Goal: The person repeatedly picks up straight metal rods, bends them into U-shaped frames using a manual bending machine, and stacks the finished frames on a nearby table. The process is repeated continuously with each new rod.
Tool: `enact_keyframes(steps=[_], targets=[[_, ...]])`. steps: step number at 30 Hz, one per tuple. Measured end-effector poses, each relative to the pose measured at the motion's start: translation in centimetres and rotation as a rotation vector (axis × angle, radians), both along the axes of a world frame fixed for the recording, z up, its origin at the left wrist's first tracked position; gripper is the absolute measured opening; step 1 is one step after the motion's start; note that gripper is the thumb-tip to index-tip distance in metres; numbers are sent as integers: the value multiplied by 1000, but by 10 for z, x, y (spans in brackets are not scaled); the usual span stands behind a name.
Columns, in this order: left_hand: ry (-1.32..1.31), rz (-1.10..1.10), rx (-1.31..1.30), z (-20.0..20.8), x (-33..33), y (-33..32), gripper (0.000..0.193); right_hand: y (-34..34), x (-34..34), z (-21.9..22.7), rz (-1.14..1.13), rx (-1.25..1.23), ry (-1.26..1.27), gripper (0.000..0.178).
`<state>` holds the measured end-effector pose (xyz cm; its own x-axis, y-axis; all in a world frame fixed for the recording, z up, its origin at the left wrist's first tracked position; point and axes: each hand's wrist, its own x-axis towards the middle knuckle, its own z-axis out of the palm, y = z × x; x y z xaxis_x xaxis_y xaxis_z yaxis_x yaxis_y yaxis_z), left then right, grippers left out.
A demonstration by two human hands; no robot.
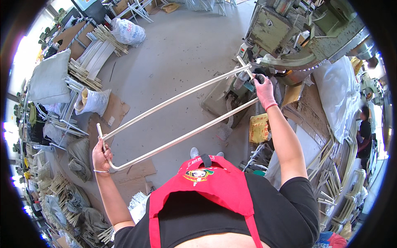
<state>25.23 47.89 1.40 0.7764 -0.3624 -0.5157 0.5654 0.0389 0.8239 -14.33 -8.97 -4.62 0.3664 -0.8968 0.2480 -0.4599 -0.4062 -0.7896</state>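
- Your left hand point(102, 155) curls around the bent left end of the long, cream-coloured, bent-tube frame point(215, 122), fingers closed on it.
- Your right hand point(264, 89), in a pink-and-black glove, grasps the frame's right end, near a short crosspiece.
- The frame hangs in front of you, slanting up to the right, its two long tubes spaced apart.
- Beyond it, the smooth grey floor point(178, 45) gives you bare room straight ahead.
- On your right, a worn green metal machine point(271, 31) appears just beyond the frame's end; you cannot tell the gap.
- On your left, a white woven sack point(94, 102) and brown cardboard sheets point(116, 110) edge that floor.
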Motion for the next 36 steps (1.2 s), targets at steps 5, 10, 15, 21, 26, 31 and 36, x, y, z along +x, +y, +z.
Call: enact_keyframes(steps=[5,10,15,21,26,31,36], targets=[[39,17,-7,-4,-12,4,19,50,24,41,15,-606,563,40],[115,9,-23,-17,-1,7,17,71,83,40,340,-602,422,44],[118,-9,-48,-20,7,3,17,65,104,26,343,-460,618,38],[232,-94,-240,-13,8,7,22,63,109,22,339,-448,656,40],[241,-47,-194,-15,24,-2,27,69,115,27,309,-417,654,39],[200,-70,-169,-13,31,-1,32,67,117,27,325,-323,731,44],[167,-52,-142,-6,29,-10,32,66,115,18,290,-409,657,45]])
